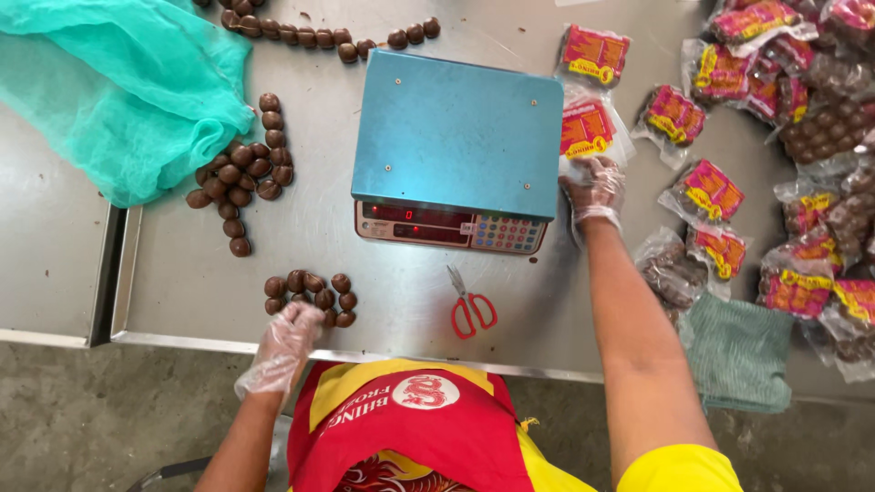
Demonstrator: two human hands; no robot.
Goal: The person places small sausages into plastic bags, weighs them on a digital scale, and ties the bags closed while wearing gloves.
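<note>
Looking down from the head camera, a person is standing at a metal table [200, 273] with clear plastic gloves on both hands. The left hand [290, 335] is resting on a small pile of brown balls [310, 292] near the table's front edge, with its fingers bent down over the closest balls, but I cannot tell if it is really holding any. The right hand [594, 187] is reaching out to the right side of a blue scale [456, 137] and is touching a clear bag [588, 132] with a red and yellow label; its fingers are curling loosely at the bag's bottom edge, and I cannot tell if they are pinching it. The scale's top is bare. Red scissors [471, 308] are lying in front of the scale, between the two arms. A bigger pile of balls [239, 173] is sitting to the left, next to a green net [109, 91]. Many filled bags [784, 137] are lying at the right, and a green cloth [738, 351] is sitting near the right arm.
</note>
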